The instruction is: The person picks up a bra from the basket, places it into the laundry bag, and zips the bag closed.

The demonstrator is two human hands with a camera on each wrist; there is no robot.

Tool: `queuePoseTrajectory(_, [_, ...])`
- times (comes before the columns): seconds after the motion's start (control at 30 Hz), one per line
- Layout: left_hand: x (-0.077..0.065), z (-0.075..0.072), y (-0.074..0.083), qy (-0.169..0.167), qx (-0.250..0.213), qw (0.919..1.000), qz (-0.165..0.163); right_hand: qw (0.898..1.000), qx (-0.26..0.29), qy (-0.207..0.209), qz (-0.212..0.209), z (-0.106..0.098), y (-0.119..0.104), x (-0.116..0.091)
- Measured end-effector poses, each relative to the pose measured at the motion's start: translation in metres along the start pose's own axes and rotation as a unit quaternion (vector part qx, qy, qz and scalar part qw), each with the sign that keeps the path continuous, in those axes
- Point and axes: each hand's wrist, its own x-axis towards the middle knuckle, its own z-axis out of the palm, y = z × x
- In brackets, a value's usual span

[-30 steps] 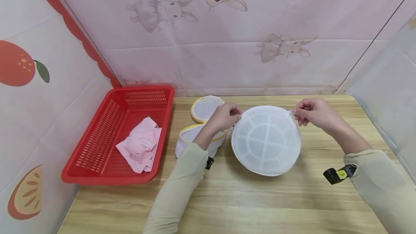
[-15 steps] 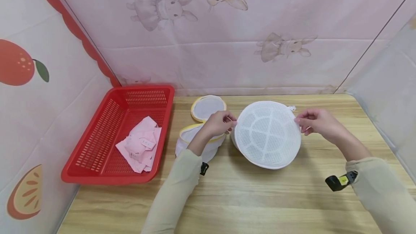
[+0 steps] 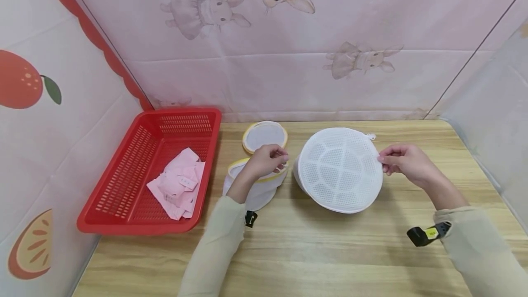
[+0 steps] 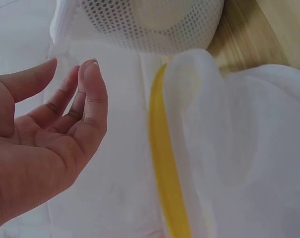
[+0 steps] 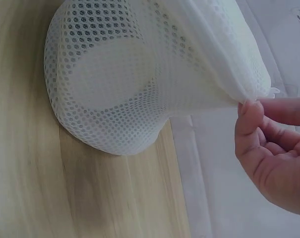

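Note:
A round white mesh laundry bag [image 3: 340,171] stands on the wooden table, its flat lid facing up and a zipper pull [image 3: 371,136] at its upper right rim. My right hand [image 3: 406,163] pinches the rim between thumb and forefinger; the right wrist view shows the pinched edge [image 5: 246,96] closely. My left hand [image 3: 268,162] hovers left of the bag with fingers loosely bent and nothing between them. Below and behind that hand lies a second white bag with yellow trim [image 3: 257,191], its round lid [image 3: 265,136] flipped back; the left forearm partly covers it.
At the left sits a red plastic basket [image 3: 210,164] with pink folded cloth [image 3: 179,184] inside. Printed fabric walls [image 3: 288,81] bound the table [image 3: 313,260] at the back and on both sides.
The left hand has let go of the white bag's rim and moved left. The right hand has shifted from near the zipper pull down along the rim. The bag's lid has tilted slightly.

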Motion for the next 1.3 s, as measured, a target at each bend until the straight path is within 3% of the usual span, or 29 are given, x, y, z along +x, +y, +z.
queuePoseTrajectory(0.23, [-0.004,-0.005,-0.01,0.01,-0.027,0.9995,-0.008,0.994,0.105,0.042,0.011,-0.005,0.003,0.0])
queuePoseTrajectory(0.7, [-0.01,-0.01,-0.019,0.032,-0.025,0.9987,-0.032,0.962,0.252,0.096,0.039,-0.032,0.011,-0.005])
queuePoseTrajectory(0.87, [-0.01,-0.011,-0.021,0.035,-0.021,0.9987,-0.031,0.959,0.267,0.084,0.039,-0.035,0.013,-0.008])
queuePoseTrajectory(1.13, [-0.013,-0.018,-0.018,0.043,-0.003,0.9989,-0.018,0.967,0.246,0.056,0.024,-0.034,0.012,-0.009])
queuePoseTrajectory(1.3, [-0.018,-0.028,-0.007,0.063,0.04,0.9972,-0.002,0.964,0.258,0.056,0.01,-0.036,0.008,-0.012])
